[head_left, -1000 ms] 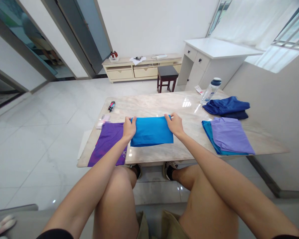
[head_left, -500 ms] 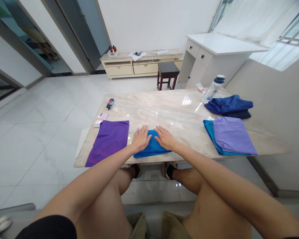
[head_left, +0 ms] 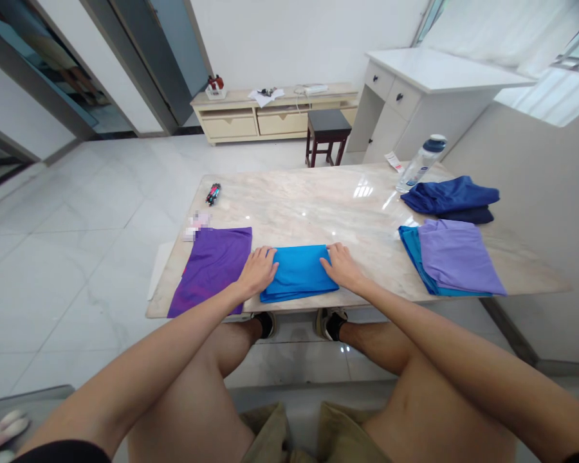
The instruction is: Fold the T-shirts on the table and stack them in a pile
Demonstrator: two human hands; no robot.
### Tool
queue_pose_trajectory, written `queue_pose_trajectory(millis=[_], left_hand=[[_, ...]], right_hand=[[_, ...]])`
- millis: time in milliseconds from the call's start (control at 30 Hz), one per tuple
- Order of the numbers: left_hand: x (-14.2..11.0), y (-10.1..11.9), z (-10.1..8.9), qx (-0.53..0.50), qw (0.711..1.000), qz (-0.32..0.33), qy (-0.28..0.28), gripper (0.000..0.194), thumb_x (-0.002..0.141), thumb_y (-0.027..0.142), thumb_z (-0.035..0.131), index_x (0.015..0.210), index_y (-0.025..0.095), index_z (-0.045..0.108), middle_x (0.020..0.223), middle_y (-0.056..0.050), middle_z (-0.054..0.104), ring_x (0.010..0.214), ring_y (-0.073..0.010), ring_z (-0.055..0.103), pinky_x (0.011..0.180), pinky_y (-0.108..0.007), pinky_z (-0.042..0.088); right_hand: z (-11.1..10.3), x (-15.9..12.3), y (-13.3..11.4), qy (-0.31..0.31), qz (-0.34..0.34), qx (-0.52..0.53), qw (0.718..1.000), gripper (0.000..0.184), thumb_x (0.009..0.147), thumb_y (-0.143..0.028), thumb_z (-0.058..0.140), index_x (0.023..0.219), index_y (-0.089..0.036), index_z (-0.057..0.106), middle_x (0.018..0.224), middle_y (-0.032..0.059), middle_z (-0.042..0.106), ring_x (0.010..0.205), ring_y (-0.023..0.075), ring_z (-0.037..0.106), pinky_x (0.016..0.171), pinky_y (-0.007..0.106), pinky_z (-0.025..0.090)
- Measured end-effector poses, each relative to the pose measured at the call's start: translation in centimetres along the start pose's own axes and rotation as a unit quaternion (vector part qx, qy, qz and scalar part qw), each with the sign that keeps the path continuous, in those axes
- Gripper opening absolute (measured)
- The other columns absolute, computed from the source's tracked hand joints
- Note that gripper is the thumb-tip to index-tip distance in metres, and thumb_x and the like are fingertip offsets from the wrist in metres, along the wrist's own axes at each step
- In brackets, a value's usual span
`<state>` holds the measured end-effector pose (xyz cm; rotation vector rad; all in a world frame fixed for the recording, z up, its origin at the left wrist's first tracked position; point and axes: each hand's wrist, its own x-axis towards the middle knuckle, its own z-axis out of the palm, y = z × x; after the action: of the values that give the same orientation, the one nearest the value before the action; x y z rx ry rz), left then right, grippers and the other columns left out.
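A folded blue cloth lies near the table's front edge, its layers showing along the near side. My left hand rests at its left edge, thumb on top and fingers stretched forward. At the opposite edge is my right hand, its thumb apart from the fingers and touching the fabric. Neither hand visibly grips the cloth. Just left of my left hand a purple cloth is spread, reaching the table's front edge.
On the marble-look table, a lilac folded cloth overlaps a teal one at right. Behind them are a dark blue cloth and a water bottle. A small bundle of pens lies at far left.
My hands have moved apart, from the top of the blue cloth to its left and right edges. More of its upper face now shows. The view has shifted slightly.
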<state>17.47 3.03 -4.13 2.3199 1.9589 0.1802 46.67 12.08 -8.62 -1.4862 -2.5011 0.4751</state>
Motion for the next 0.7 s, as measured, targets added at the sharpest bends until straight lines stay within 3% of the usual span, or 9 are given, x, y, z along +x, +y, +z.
queue_pose_trajectory(millis=[100,200,300,400,467,533,633,700], left_hand=[[0.3,0.5,-1.7,0.002,0.999,0.036,0.001,0.048,0.108,0.034,0.05,0.15,0.012,0.059,0.154,-0.021,0.061,0.141,-0.0352,0.057,0.118,-0.049,0.046],[0.6,2.1,-2.2,-0.004,0.995,0.094,-0.04,0.055,0.106,0.039,0.057,0.153,0.011,0.055,0.16,-0.023,0.057,0.149,-0.0359,0.052,0.125,-0.049,0.039],[0.8,4.3,-1.9,-0.005,0.991,0.11,-0.077,0.068,0.102,0.051,0.065,0.155,0.01,0.053,0.165,-0.025,0.052,0.156,-0.0388,0.046,0.129,-0.051,0.034],[0.9,6.7,-1.5,-0.017,0.993,0.088,-0.079,0.089,0.093,0.065,0.072,0.159,0.009,0.05,0.167,-0.027,0.05,0.157,-0.0422,0.044,0.13,-0.052,0.032],[1.1,8.1,-1.5,-0.03,0.995,0.062,-0.074,0.103,0.087,0.072,0.075,0.161,0.007,0.047,0.167,-0.028,0.049,0.157,-0.0448,0.044,0.129,-0.054,0.034],[1.6,9.2,-1.8,-0.044,0.996,0.036,-0.066,0.107,0.084,0.071,0.078,0.162,0.007,0.044,0.166,-0.029,0.049,0.154,-0.0456,0.047,0.124,-0.054,0.04],[2.7,9.8,-2.6,-0.057,0.996,-0.014,-0.066,0.082,0.091,0.046,0.074,0.16,0.011,0.046,0.155,-0.025,0.061,0.139,-0.0411,0.062,0.11,-0.048,0.052],[3.4,9.4,-3.5,-0.055,0.994,-0.045,-0.084,0.06,0.095,0.023,0.062,0.154,0.015,0.055,0.139,-0.021,0.073,0.124,-0.0369,0.072,0.099,-0.044,0.056]], right_hand=[[-1.4,0.1,-0.2,-0.036,0.107,0.0,0.994,0.05,0.106,-0.051,0.055,0.127,-0.01,0.073,0.131,0.0264,0.072,0.13,0.0416,0.062,0.113,0.05,0.047],[-2.2,0.0,-1.1,-0.106,0.149,0.006,0.983,0.046,0.101,-0.058,0.063,0.1,-0.015,0.078,0.113,0.0237,0.078,0.119,0.0396,0.068,0.1,0.042,0.052],[-2.9,0.2,-1.9,-0.115,0.167,0.053,0.978,0.03,0.097,-0.044,0.068,0.083,-0.018,0.075,0.095,0.017,0.08,0.099,0.0333,0.074,0.083,0.036,0.053],[-3.6,0.9,-2.8,-0.089,0.208,0.177,0.958,0.026,0.093,-0.034,0.069,0.07,-0.021,0.066,0.075,0.0085,0.073,0.079,0.0262,0.07,0.07,0.033,0.049],[-4.2,1.4,-3.5,-0.081,0.26,0.314,0.909,0.023,0.091,-0.033,0.069,0.072,-0.021,0.064,0.068,0.004,0.067,0.069,0.0221,0.064,0.063,0.031,0.047],[-4.7,2.0,-4.3,-0.088,0.295,0.472,0.826,0.016,0.092,-0.03,0.068,0.079,-0.021,0.063,0.068,0.0017,0.066,0.066,0.0192,0.061,0.059,0.029,0.049],[-5.5,2.7,-5.3,-0.124,0.285,0.636,0.706,0.008,0.093,-0.024,0.065,0.086,-0.021,0.061,0.072,0.0015,0.068,0.067,0.0175,0.062,0.065,0.028,0.056],[-6.0,3.0,-5.7,-0.149,0.272,0.67,0.675,0.012,0.095,-0.024,0.063,0.085,-0.022,0.058,0.072,0.0023,0.068,0.067,0.0179,0.064,0.068,0.029,0.059]])
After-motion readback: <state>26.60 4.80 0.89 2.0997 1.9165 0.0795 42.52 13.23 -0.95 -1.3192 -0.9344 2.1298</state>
